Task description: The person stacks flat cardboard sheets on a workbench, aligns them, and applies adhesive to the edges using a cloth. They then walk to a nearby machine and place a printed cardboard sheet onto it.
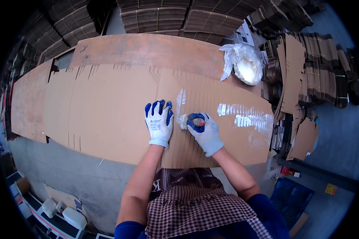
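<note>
My left hand [159,122], in a white glove with blue fingertips, lies flat on a large brown cardboard sheet [111,107] with its fingers stretched out. To its right, my right hand [205,133] in a matching glove is closed around the stubby handle of what looks like a brush [198,122], partly hidden by the fingers. A whitish, wet-looking end shows at the left of that hand, against the cardboard. A glossy streak [180,101] runs up from there. More shiny wet patches [247,119] cover the slotted right part of the cardboard.
Beyond the cardboard, on the wooden tabletop [147,47], stands a plastic-lined container [247,69] of white paste. Stacked flat cardboard [155,20] fills the back, and more bundles [319,63] stand at the right. A blue plastic pallet or crate [290,199] is at the lower right.
</note>
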### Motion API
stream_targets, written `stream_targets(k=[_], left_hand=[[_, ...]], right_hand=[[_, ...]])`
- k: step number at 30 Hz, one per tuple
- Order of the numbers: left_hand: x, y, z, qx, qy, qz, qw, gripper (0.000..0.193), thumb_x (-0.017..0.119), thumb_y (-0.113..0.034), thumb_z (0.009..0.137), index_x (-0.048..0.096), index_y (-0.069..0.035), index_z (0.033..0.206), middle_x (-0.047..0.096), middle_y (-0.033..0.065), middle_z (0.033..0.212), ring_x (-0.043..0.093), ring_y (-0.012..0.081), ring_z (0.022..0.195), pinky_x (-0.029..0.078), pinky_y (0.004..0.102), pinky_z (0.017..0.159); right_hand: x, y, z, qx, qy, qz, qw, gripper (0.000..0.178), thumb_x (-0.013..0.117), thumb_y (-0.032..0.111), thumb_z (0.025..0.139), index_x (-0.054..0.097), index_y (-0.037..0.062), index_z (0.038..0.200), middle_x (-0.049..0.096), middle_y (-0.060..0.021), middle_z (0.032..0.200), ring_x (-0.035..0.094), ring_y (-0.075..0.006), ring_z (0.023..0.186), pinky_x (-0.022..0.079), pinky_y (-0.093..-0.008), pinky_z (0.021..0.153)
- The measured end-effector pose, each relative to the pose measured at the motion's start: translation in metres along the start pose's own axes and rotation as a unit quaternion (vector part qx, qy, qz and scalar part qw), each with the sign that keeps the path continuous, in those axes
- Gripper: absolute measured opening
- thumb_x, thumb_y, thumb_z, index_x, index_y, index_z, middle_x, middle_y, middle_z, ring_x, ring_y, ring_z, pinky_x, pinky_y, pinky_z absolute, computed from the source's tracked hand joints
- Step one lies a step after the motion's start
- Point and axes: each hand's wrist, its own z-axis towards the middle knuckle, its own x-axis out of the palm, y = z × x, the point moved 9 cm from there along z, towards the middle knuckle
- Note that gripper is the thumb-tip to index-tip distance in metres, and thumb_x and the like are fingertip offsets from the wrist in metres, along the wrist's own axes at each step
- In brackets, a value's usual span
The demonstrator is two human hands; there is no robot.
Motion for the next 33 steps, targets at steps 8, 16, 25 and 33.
stream_targets(k=[8,16,25,33], left_hand=[[0.001,-0.001,0.0,0.008,-0.003,0.003,1.0,0.033,0.068,-0.016,0.084,0.069,-0.014,0.117,0.06,0.0088,0.127,0.051,0.0314,0.122,0.031,0.0503,0.112],[0.003,0.0,-0.001,0.013,-0.007,0.011,1.0,0.03,0.069,-0.017,0.083,0.069,-0.012,0.113,0.059,0.0088,0.127,0.05,0.0316,0.122,0.031,0.0502,0.112],[0.001,-0.003,-0.001,0.01,0.005,0.016,1.0,0.026,0.07,-0.015,0.082,0.068,-0.01,0.107,0.06,0.0099,0.127,0.05,0.0309,0.122,0.029,0.0498,0.114],[0.006,-0.004,-0.001,0.015,0.007,0.025,1.0,0.028,0.071,-0.016,0.082,0.068,-0.01,0.109,0.06,0.0109,0.128,0.05,0.0311,0.125,0.029,0.0493,0.114]], right_hand=[[0.013,0.007,-0.043,-0.033,0.026,-0.002,0.999,0.035,0.074,0.027,0.085,0.063,0.0073,0.112,0.065,-0.0156,0.11,0.067,-0.0363,0.095,0.054,-0.0429,0.082],[0.02,0.012,-0.075,-0.06,0.032,-0.022,0.997,0.04,0.076,0.024,0.083,0.061,0.0072,0.116,0.065,-0.0138,0.109,0.068,-0.035,0.092,0.056,-0.0408,0.079],[-0.001,0.001,-0.096,-0.04,-0.022,-0.047,0.998,0.041,0.077,0.022,0.082,0.06,0.0056,0.116,0.065,-0.0133,0.106,0.069,-0.0349,0.09,0.057,-0.0417,0.077],[-0.025,-0.06,-0.116,0.051,-0.045,-0.106,0.992,0.045,0.074,0.027,0.086,0.056,0.0054,0.121,0.062,-0.0162,0.114,0.068,-0.0365,0.092,0.055,-0.0449,0.08]])
